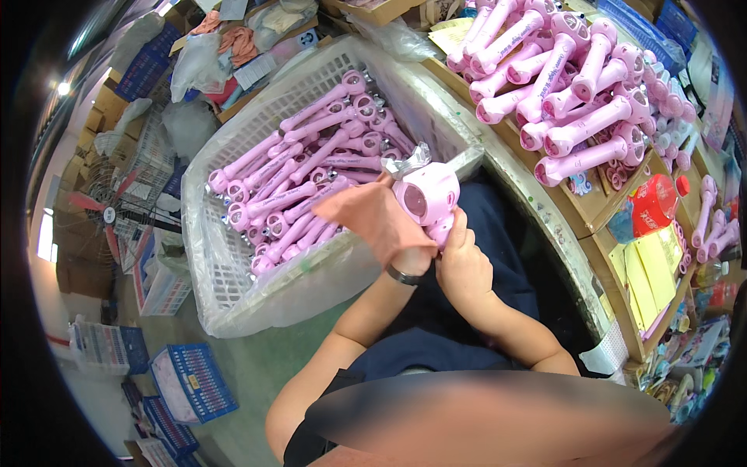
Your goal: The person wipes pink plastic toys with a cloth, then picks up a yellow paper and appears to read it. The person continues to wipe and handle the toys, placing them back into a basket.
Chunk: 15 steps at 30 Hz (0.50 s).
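Right hand point(464, 268) grips glossy pink plastic toy point(426, 198); left hand point(411, 257) probably wipes with cloth point(372, 218).

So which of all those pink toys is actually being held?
The pink toy between the white basket and the bench, gripped by the right hand; the left hand holds a cloth against it.

Pink toy point(426, 200) (cloth-wiped point(372, 218)) in both hands

Pink toy point(426, 201), salmon-orange cloth point(373, 219), white lattice basket point(233, 272), blue crates point(191, 383).
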Tool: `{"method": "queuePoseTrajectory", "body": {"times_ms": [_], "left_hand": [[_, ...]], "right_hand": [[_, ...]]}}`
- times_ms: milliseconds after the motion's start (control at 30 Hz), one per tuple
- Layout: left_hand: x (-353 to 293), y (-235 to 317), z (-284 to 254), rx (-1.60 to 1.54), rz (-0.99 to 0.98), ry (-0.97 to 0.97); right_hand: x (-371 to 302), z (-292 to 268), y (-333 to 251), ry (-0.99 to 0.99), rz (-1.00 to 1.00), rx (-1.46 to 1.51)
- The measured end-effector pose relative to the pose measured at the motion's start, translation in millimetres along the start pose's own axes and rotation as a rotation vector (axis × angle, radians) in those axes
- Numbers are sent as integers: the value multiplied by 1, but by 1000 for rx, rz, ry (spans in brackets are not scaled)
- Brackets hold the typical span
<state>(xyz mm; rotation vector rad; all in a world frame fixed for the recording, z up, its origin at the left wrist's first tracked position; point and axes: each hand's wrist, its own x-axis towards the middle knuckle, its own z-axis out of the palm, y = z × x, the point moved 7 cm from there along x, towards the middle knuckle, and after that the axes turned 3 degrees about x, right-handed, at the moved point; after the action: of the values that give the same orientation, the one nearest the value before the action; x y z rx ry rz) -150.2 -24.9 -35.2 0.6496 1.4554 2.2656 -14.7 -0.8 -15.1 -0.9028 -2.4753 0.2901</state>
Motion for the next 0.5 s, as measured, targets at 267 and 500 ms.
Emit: {"method": "queuePoseTrajectory", "body": {"times_ms": [267, 500], "left_hand": [[-8, 31, 6, -23, 4, 94], [10, 42, 18, 530, 251, -484]], "right_hand": [[-5, 3, -7, 26, -45, -93], [-2, -2, 9, -189, -33, 426]]}}
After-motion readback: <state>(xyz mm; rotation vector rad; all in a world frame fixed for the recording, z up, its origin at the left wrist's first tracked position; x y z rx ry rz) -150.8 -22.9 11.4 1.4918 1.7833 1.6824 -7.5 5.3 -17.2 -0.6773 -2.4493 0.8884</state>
